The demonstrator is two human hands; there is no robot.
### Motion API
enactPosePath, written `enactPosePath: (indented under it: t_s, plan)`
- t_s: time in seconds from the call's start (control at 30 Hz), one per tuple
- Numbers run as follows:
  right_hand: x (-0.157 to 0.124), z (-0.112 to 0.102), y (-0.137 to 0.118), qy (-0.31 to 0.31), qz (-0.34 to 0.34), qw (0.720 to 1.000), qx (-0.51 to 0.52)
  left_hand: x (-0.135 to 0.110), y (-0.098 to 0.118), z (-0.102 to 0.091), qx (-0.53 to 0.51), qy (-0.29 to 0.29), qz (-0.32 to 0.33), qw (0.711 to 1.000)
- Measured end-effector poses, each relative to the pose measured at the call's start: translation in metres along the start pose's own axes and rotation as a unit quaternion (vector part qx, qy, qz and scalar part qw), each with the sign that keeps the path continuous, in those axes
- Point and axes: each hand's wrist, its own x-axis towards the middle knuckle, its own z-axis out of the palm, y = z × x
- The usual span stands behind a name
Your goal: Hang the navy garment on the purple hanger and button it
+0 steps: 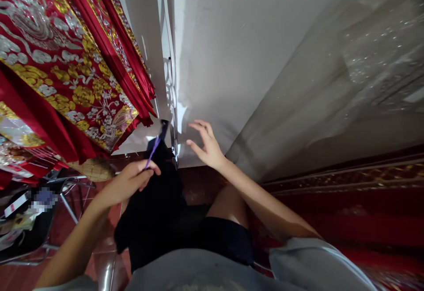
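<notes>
My left hand (137, 178), at the left of centre, is closed in a pinch on a thin purple strip (153, 152). The strip slants up and right from the fingers to a small dark piece (164, 127); the blur hides what kind of thing it is. Black cloth (159, 189) lies below and beyond that hand, over my lap. My right hand (207, 145) is raised in front of the white wall, fingers apart and holding nothing. A gap separates it from the dark piece to its left.
Red cloth hangings (79, 70) with gold and silver embroidery hang at the upper left. A black chair (36, 233) bearing small items stands at the lower left on a red tiled floor (101, 238). The white wall (232, 39) rises ahead, beside clear plastic sheeting (371, 57).
</notes>
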Motion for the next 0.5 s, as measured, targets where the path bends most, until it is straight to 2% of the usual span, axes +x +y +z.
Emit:
enactPosePath:
  t_s: [0.03,0.1,0.2,0.27,0.33,0.4,0.43,0.5]
  plan:
    - [0.003,0.001,0.009,-0.005,0.02,1.0,0.008,-0.008,0.001,-0.002,0.042,-0.015,-0.002,0.999]
    - [0.006,0.001,0.025,-0.07,0.051,0.995,0.059,-0.018,0.003,-0.008,0.098,-0.014,0.018,0.995]
    - [0.003,-0.007,0.036,-0.208,0.121,0.956,0.17,-0.02,0.0,-0.021,0.119,0.051,0.058,0.99]
    - [0.001,-0.018,0.036,-0.231,0.184,0.925,0.24,-0.013,-0.006,-0.031,0.128,0.099,0.067,0.985]
    - [0.005,-0.03,0.032,-0.193,0.229,0.907,0.295,-0.002,-0.011,-0.04,0.152,0.149,0.075,0.974]
    - [0.02,-0.041,0.028,-0.118,0.245,0.904,0.33,0.009,-0.013,-0.043,0.177,0.235,0.114,0.949]
    - [0.032,-0.045,0.027,-0.073,0.244,0.907,0.336,0.014,-0.012,-0.042,0.183,0.296,0.152,0.925]
    - [0.063,-0.053,0.026,0.013,0.234,0.913,0.334,0.021,-0.01,-0.033,0.174,0.44,0.241,0.847]
